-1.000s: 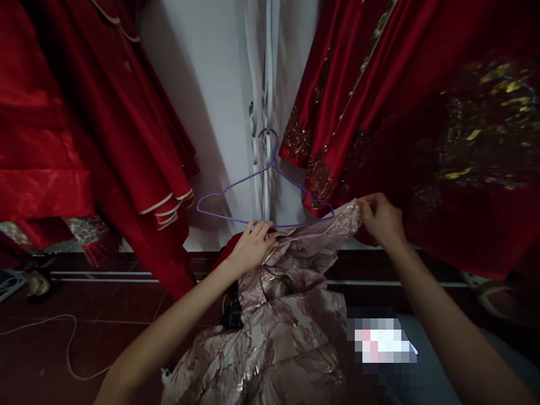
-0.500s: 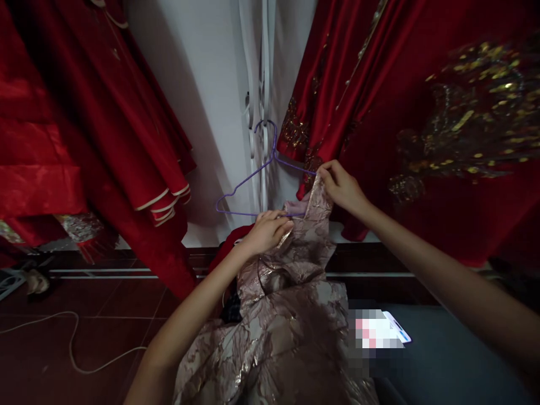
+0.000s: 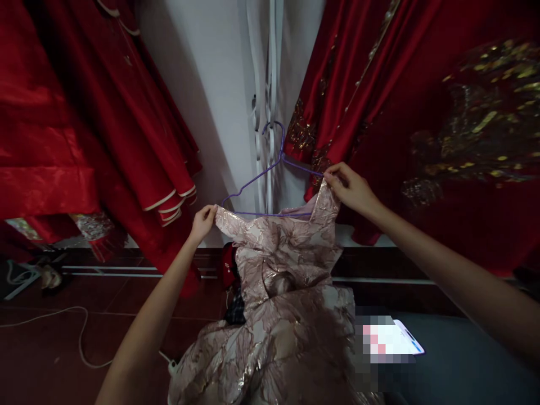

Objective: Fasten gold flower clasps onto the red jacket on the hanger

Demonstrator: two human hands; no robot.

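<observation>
Against white wall (image 3: 219,112): dress (image 3: 287,242), pinched at one shoulder by left hand (image 3: 203,223), at the other by right hand (image 3: 353,190); spread below closed fingers (image 3: 208,212), with hanger (image 3: 282,155) at neckline.

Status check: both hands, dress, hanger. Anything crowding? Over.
Left hand pinching one shoulder of the dress, right hand the other. Purple hanger at the neckline, right end hidden. Red garments hang on both sides.

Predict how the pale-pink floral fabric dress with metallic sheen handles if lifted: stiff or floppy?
The dress is probably floppy overall, since its skirt bunches in folds. Its crinkled creases hint at slightly stiff cloth. The wide skirt likely makes it bottom-heavy, sagging below the narrower bodice.
</observation>
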